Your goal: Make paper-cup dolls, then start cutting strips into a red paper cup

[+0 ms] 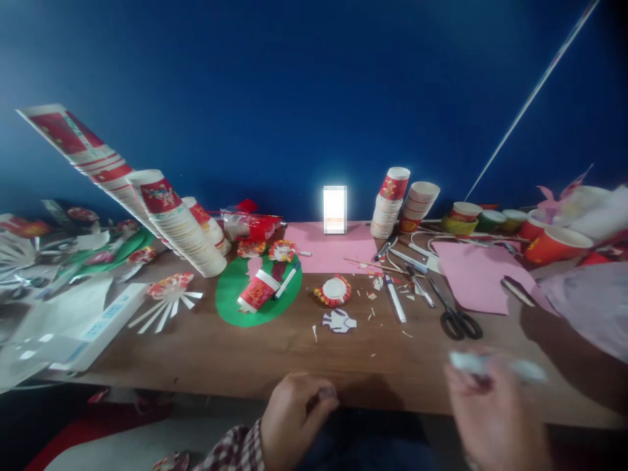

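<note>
At the front edge of the brown table (275, 353), my left hand (298, 411) has its fingers curled together; whatever they hold, if anything, is hidden. To the right, my right hand (495, 405) is blurred by motion and closed on a whitish strip (468, 362) that sticks out at its fingers. Black-handled scissors (460, 322) lie just beyond that hand. A white paper cutout with a dark outline (338, 321) rests in the middle, below a round red-and-white cup piece (333, 290). A white marker (395, 299) and paper scraps lie beside them.
A red paper cup (258, 290) lies on a green paper oval (230, 307). Tall cup stacks (179, 222) lean at the left; shorter stacks (390, 203) stand at the back. Pink sheets (471, 278), an orange cup (558, 244) and a white box (105, 327) are also there.
</note>
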The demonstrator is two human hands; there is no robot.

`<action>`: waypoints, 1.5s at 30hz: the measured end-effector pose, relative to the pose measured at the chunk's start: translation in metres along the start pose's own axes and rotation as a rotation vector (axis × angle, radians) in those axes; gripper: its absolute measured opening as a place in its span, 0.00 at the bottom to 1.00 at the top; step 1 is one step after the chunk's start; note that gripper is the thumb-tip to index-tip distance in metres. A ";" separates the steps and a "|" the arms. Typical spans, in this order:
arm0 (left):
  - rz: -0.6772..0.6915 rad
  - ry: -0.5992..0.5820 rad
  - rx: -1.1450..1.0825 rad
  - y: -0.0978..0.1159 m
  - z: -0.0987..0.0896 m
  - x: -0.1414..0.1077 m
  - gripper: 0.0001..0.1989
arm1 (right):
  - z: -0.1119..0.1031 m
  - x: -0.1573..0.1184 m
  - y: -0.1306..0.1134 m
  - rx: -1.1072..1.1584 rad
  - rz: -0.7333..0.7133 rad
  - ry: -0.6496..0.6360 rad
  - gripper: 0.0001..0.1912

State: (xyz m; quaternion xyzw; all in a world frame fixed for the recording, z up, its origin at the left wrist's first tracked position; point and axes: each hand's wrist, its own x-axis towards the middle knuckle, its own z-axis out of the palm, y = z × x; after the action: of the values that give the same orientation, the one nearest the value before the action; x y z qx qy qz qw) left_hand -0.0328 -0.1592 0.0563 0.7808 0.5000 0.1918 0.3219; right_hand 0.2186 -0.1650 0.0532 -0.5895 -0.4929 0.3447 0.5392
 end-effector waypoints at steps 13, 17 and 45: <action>0.236 0.105 0.426 0.026 0.034 0.129 0.12 | 0.005 0.002 -0.002 0.530 0.332 0.097 0.11; 0.248 0.027 0.541 0.029 0.050 0.155 0.15 | -0.009 0.001 0.002 0.495 0.320 0.143 0.11; -0.003 0.328 -0.245 -0.056 -0.008 0.173 0.06 | 0.018 0.028 0.012 0.290 0.203 0.017 0.13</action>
State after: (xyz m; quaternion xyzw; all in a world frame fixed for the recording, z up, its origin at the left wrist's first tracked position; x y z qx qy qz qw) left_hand -0.0009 0.0167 0.0191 0.6934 0.5199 0.3751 0.3290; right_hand 0.2121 -0.1317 0.0414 -0.5555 -0.3712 0.4597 0.5851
